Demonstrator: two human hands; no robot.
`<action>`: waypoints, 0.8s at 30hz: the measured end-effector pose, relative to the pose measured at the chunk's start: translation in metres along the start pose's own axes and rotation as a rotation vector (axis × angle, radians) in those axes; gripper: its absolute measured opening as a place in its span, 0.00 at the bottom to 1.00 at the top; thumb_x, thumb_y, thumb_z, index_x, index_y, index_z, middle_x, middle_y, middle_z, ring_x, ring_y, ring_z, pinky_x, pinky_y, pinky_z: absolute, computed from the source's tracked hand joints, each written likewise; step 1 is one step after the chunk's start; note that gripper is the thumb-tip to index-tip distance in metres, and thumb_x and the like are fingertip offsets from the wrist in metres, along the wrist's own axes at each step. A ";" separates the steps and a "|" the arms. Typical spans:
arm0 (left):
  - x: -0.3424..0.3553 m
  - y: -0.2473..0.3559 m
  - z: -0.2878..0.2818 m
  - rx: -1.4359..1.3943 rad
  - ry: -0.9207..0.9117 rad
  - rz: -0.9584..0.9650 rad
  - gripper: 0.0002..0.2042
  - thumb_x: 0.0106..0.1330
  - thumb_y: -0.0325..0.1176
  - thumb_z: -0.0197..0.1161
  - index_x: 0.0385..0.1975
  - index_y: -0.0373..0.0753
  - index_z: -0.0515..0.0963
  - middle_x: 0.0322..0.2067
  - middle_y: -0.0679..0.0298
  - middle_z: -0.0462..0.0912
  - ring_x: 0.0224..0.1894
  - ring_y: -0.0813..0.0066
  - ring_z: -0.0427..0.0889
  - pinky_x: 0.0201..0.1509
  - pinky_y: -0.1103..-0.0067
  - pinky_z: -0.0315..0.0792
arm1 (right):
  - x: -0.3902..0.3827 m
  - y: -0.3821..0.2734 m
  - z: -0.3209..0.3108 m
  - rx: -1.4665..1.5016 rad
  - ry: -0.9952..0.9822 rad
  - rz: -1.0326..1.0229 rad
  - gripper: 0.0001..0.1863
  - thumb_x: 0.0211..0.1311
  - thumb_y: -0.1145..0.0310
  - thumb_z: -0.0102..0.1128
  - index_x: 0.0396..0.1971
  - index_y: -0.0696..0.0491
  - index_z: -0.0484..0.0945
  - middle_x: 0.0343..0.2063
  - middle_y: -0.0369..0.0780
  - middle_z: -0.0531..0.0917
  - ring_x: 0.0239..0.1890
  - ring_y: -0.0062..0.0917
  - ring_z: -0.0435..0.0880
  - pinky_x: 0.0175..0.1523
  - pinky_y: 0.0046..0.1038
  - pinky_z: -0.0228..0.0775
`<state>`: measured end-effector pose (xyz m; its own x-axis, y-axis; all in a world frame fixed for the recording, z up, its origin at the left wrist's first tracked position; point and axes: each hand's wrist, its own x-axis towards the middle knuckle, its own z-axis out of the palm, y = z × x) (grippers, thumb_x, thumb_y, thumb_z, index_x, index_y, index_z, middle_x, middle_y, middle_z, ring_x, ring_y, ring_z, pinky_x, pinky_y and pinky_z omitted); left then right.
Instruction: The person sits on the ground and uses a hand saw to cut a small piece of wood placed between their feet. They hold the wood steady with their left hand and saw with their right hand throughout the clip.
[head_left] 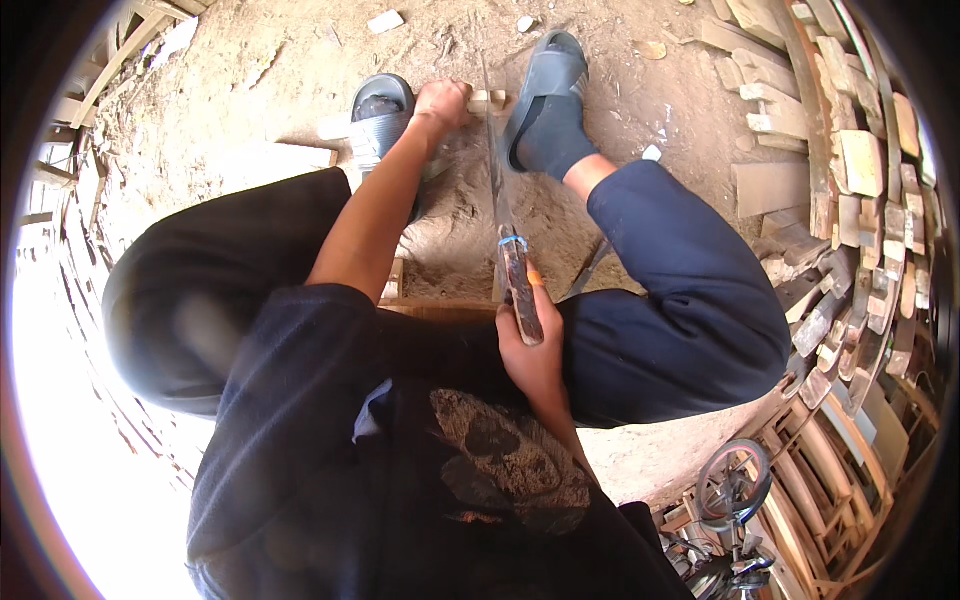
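Currently, the right hand (533,352) grips the saw (504,212) by its handle (524,305), with the fingers wrapped around it. A blue tie (513,242) encircles the saw where the handle meets the blade (496,165). The blade extends forward from the hand, away from the body, and narrows toward its tip between the two feet.

The left arm reaches forward. The left hand (444,104) is curled at the left part of the wood (488,100), just beside the left sandal (380,133). Its fingertips are hidden; it cannot be determined whether the hand clamps the wood or only presses on it. The wood is located near the ground between the feet, its right end projecting past the hand. The blade passes across this end in view; contact cannot be confirmed.

The right sandal (556,75), worn over a dark sock (556,130), is positioned right of the blade. Both sandals are on bare ground (260,60). Stacked lumber (862,165) lines the right side. A bicycle (733,485) stands at lower right.
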<state>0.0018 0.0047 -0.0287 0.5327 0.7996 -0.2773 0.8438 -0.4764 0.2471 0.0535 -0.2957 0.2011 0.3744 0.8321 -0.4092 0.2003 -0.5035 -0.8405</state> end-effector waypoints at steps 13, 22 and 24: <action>0.010 -0.003 -0.002 0.055 -0.023 0.038 0.18 0.51 0.49 0.69 0.37 0.45 0.81 0.34 0.58 0.85 0.41 0.63 0.84 0.45 0.71 0.78 | -0.010 -0.014 -0.033 -0.135 -0.041 -0.037 0.30 0.56 0.80 0.53 0.62 0.59 0.64 0.36 0.51 0.81 0.30 0.30 0.83 0.39 0.27 0.72; 0.007 0.006 -0.005 0.066 -0.054 -0.045 0.17 0.55 0.48 0.67 0.38 0.44 0.80 0.32 0.57 0.85 0.39 0.61 0.85 0.46 0.70 0.78 | 0.018 -0.003 -0.030 -0.123 -0.028 -0.022 0.30 0.56 0.80 0.51 0.62 0.59 0.64 0.27 0.48 0.79 0.25 0.21 0.78 0.34 0.24 0.71; 0.001 0.008 -0.002 0.077 -0.054 -0.001 0.18 0.56 0.50 0.65 0.38 0.44 0.80 0.32 0.56 0.85 0.39 0.61 0.85 0.45 0.70 0.78 | 0.008 0.000 -0.032 -0.117 0.013 -0.075 0.30 0.56 0.80 0.51 0.62 0.59 0.65 0.25 0.46 0.79 0.24 0.19 0.76 0.33 0.23 0.71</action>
<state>0.0090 0.0021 -0.0247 0.5332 0.7801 -0.3273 0.8455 -0.5042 0.1758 0.0859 -0.2962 0.2092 0.3661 0.8656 -0.3416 0.3324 -0.4645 -0.8208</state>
